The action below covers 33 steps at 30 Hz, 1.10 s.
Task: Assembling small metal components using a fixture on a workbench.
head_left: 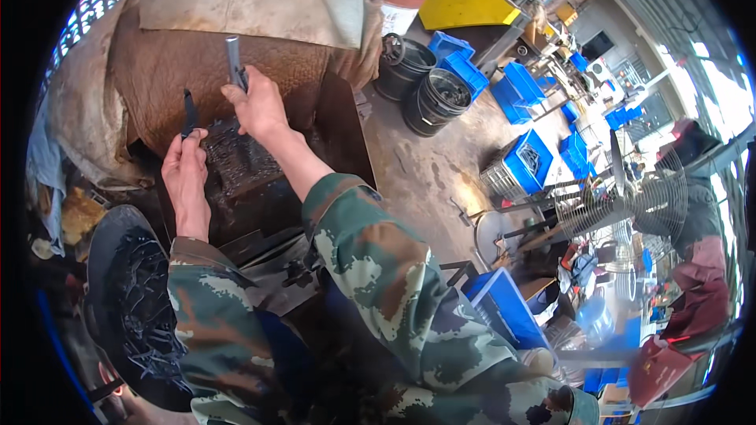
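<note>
Evidently, in the head view, both hands are occupied above the tray (346,122). The left hand (186,173) pinches a black piece (190,112) that points upward near the tray's left edge. The right hand (261,106) is wrapped round the lower end of a grey rod (234,63), whose upper end stands against the brown sheet (185,63) at the tray's far edge. Rod and piece are apart. Below the hands, dark bits (240,164) lie across the tray's floor; outside its near left corner, a black tub (101,260) holds more dark pieces (146,307). The step in hand looks like a two-handed one, piece in one grip and rod in the other. The next move, I judge, calls for a steady left pinch and careful aim of the rod.
</note>
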Motion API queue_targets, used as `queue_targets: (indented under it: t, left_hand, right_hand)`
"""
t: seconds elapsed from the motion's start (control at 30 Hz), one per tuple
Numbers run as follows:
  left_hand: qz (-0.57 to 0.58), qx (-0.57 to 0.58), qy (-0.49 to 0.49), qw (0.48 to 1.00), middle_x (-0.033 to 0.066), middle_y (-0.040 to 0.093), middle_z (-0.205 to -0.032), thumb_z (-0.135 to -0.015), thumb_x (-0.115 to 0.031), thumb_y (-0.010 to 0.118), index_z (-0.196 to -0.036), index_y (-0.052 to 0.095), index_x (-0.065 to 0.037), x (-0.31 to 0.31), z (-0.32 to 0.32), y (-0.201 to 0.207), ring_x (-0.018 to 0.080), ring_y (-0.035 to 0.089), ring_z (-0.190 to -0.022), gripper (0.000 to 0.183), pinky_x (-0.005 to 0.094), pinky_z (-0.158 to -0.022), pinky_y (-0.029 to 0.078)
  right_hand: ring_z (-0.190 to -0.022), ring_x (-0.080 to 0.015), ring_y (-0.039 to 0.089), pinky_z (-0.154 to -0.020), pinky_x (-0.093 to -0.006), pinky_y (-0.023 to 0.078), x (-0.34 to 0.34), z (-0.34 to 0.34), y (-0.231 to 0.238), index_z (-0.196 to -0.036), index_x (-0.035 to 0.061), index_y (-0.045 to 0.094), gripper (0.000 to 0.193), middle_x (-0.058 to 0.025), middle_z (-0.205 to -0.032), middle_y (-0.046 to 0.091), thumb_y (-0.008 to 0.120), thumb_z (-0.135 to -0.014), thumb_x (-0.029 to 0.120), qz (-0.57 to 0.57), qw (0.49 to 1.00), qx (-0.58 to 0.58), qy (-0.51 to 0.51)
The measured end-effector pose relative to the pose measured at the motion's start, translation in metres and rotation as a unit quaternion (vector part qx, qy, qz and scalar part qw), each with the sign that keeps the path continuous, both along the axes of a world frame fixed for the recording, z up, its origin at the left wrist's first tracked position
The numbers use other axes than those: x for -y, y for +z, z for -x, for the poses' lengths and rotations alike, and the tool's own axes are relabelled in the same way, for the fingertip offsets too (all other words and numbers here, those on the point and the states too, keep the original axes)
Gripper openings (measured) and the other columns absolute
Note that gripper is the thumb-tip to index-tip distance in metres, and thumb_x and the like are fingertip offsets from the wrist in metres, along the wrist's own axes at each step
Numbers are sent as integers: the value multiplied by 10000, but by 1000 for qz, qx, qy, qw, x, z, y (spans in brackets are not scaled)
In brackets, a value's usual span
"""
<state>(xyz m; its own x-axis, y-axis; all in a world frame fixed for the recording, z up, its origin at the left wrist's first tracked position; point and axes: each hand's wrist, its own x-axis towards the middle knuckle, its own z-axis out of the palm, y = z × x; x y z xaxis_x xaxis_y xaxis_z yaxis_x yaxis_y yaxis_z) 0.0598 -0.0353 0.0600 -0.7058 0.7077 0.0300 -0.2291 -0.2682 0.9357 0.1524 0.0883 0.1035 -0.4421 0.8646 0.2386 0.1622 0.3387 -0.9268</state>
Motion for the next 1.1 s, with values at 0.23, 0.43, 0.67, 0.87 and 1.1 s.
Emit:
queue_targets:
  t: [0.23, 0.43, 0.67, 0.87, 1.1]
  left_hand:
    - [32, -63, -5, 998, -134, 330, -600, -978, -248, 616, -1076, 702, -88, 6, -10, 26, -15, 243, -478, 206, 200, -440, 161]
    - [66, -111, 8, 992, -130, 326, -595, -982, -245, 593, -1100, 720, -103, 8, 6, 13, -12, 233, -469, 224, 213, -428, 150]
    - [123, -256, 0, 959, -52, 542, -642, -957, -210, 605, -995, 730, -11, 35, 14, 20, 53, 475, -613, 239, 220, -590, 356]
    - [139, -475, -75, 866, 187, 659, -770, -917, -288, 630, -881, 675, 13, 12, 15, -23, 301, 642, -731, 307, 379, -695, 479]
    - [329, -480, -200, 788, 90, 613, -629, -885, -249, 652, -901, 709, 34, 24, 24, -23, 171, 576, -579, 289, 328, -595, 451]
  right_hand:
    - [-550, -261, 662, -437, -385, 538, 8, -13, 6, -1079, -24, 575, 254, -164, -759, 647, 666, -922, 154, 38, 999, -24, 2]
    - [-589, -128, 597, -408, -290, 501, 30, -62, 7, -1009, -2, 626, 186, -50, -779, 607, 704, -888, 116, 141, 978, -61, 141]
    - [-670, -219, 655, -522, -355, 534, 85, -122, 5, -976, 42, 653, 177, -98, -799, 642, 719, -815, 75, 61, 949, 115, 288]
    - [-1017, -359, 636, -837, -455, 527, 109, -168, -40, -1043, 54, 654, 320, -94, -1097, 642, 614, -738, -34, -237, 864, 257, 362]
    - [-966, -336, 659, -807, -421, 544, 94, -161, -48, -1123, 45, 657, 376, -119, -1096, 647, 611, -754, -9, -206, 853, 207, 432]
